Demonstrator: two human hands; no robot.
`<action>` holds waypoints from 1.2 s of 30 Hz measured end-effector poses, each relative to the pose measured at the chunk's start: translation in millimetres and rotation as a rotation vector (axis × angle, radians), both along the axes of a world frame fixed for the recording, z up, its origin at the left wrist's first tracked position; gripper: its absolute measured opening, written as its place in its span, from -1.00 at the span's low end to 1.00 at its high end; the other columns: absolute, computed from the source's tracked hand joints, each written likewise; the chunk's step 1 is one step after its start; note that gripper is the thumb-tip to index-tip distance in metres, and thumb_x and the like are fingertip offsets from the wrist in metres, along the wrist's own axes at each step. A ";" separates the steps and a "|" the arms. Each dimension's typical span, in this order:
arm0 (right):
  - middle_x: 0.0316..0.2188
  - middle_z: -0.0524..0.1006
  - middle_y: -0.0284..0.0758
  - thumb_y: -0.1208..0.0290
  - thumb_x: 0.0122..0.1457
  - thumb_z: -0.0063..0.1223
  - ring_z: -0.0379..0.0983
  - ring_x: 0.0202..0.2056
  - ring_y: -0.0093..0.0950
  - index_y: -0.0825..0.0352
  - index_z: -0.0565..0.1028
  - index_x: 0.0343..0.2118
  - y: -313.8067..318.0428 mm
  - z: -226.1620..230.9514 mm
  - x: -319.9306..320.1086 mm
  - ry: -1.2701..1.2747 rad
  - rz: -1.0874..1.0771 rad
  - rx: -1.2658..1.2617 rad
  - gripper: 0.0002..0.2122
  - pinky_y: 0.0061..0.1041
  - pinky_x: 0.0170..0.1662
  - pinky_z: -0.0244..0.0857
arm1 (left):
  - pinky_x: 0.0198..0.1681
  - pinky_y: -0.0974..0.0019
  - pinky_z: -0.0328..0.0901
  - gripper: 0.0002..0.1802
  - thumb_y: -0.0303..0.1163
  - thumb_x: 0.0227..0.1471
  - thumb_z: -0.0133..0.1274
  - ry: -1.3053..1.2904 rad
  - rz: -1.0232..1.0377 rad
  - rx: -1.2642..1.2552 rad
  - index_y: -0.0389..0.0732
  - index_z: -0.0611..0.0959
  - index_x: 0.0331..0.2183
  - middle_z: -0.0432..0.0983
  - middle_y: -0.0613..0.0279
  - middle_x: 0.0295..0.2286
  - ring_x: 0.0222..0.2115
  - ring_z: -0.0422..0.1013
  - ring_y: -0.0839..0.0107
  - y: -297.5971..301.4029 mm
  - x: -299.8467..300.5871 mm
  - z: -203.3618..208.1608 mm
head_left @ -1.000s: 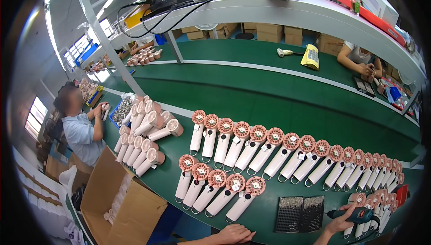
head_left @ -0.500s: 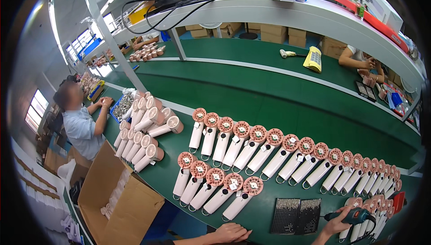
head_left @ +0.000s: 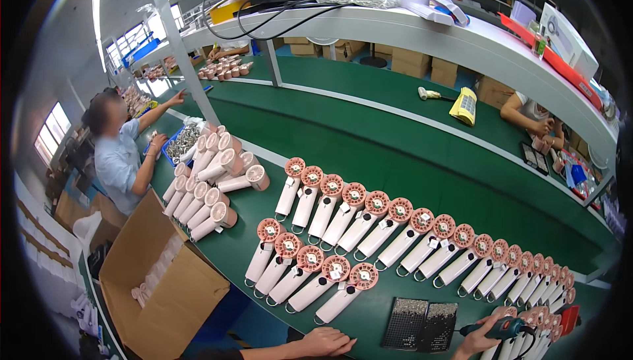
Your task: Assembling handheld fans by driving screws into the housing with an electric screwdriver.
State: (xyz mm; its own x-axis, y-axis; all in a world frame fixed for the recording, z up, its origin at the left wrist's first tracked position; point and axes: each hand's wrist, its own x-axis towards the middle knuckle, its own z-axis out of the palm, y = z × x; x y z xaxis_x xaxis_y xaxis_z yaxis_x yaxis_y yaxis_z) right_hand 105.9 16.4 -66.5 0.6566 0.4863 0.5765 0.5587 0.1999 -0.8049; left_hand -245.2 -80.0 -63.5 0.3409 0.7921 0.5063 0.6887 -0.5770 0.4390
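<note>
"Keeping the electric screwdriver (head_left: 509, 327) steady and its bit straight seems best. Hands?"

"The right hand (head_left: 480, 339) grips it, bit pointing left, just beside the black screw tray (head_left: 435, 343). The left hand (head_left: 328, 342) rests half-curled near the pink-and-white handheld fans (head_left: 310, 259); I cannot tell if it holds anything."

"Obstacles?"

"The black cord (head_left: 533, 337) hangs over more fans at right. A cardboard box (head_left: 178, 300) stands left."

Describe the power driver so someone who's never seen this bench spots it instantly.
On the near green bench, find the paired black trays at the front edge. Just right of them, the wearer's right hand grips the power driver. Its teal-and-black body sets it apart from the pink-and-white fans.
</note>
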 end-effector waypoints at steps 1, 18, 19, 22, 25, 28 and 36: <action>-0.70 0.33 -0.33 0.45 0.23 -0.04 0.23 -0.67 -0.57 0.57 0.42 -0.27 0.6 30.9 -23.4 0.048 -0.019 0.054 -0.79 -0.59 -0.57 0.17 | -0.71 0.40 0.21 -0.64 -0.39 -0.09 0.20 0.018 -0.004 -0.006 -0.12 0.40 -0.74 0.30 0.32 -0.79 -0.79 0.30 0.41 1.1 1.6 2.3; -0.62 0.40 -0.33 0.43 0.15 0.16 0.31 -0.62 -0.49 0.43 0.36 -0.43 8.0 28.6 -11.7 0.003 0.112 0.162 -0.79 -0.50 -0.52 0.26 | -0.71 0.35 0.18 -0.60 -0.37 0.00 0.13 -0.168 -0.045 -0.037 -0.14 0.33 -0.74 0.24 0.28 -0.78 -0.77 0.27 0.36 -6.3 -4.5 -8.6; -0.63 0.40 -0.34 0.43 0.15 0.16 0.31 -0.62 -0.49 0.43 0.37 -0.43 9.3 35.2 -20.4 -0.010 0.089 0.220 -0.80 -0.49 -0.52 0.26 | -0.71 0.36 0.16 -0.61 -0.41 -0.03 0.15 -0.210 -0.077 -0.039 -0.15 0.33 -0.74 0.24 0.29 -0.77 -0.77 0.26 0.37 -6.8 -6.6 -4.1; -0.67 0.36 -0.35 0.42 0.17 0.12 0.30 -0.63 -0.50 0.43 0.38 -0.40 11.5 36.8 -25.4 -0.088 0.072 0.217 -0.81 -0.53 -0.55 0.21 | -0.74 0.32 0.09 -0.56 -0.40 -0.06 0.17 -0.268 0.001 0.128 -0.13 0.29 -0.77 0.15 0.31 -0.79 -0.80 0.18 0.38 -10.6 -9.9 14.1; -0.70 0.32 -0.36 0.46 0.19 0.05 0.25 -0.66 -0.49 0.40 0.35 -0.43 7.5 47.1 -37.7 -0.097 0.099 0.249 -0.84 -0.50 -0.54 0.19 | -0.77 0.29 0.08 -0.60 -0.39 -0.13 0.20 -0.186 0.137 0.257 -0.08 0.33 -0.77 0.18 0.31 -0.79 -0.81 0.19 0.34 9.7 -43.6 41.2; -0.68 0.31 -0.33 0.48 0.22 0.00 0.24 -0.66 -0.47 0.40 0.33 -0.43 1.7 69.1 -60.6 -0.143 0.197 0.237 -0.85 -0.46 -0.52 0.20 | -0.72 0.25 0.12 -0.67 -0.41 -0.14 0.20 -0.184 0.464 0.274 -0.11 0.41 -0.75 0.26 0.26 -0.79 -0.80 0.22 0.28 34.6 -94.5 40.8; -0.59 0.34 -0.25 0.50 0.24 -0.07 0.25 -0.62 -0.44 0.47 0.34 -0.34 -9.8 72.5 -71.7 -0.145 0.174 0.284 -0.88 -0.45 -0.49 0.23 | -0.46 0.17 0.25 -0.81 -0.38 -0.02 0.13 -0.052 1.070 0.290 -0.26 0.52 -0.54 0.41 0.10 -0.62 -0.58 0.36 0.16 57.8 -240.7 32.6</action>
State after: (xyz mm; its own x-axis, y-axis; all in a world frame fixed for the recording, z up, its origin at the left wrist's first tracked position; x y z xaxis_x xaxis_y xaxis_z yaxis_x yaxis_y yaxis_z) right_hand 34.2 6.7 6.0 0.4796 0.3905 0.7858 0.6006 0.5067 -0.6184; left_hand -485.9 -22.3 -30.8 -0.4748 0.5142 0.7142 0.8778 0.2186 0.4262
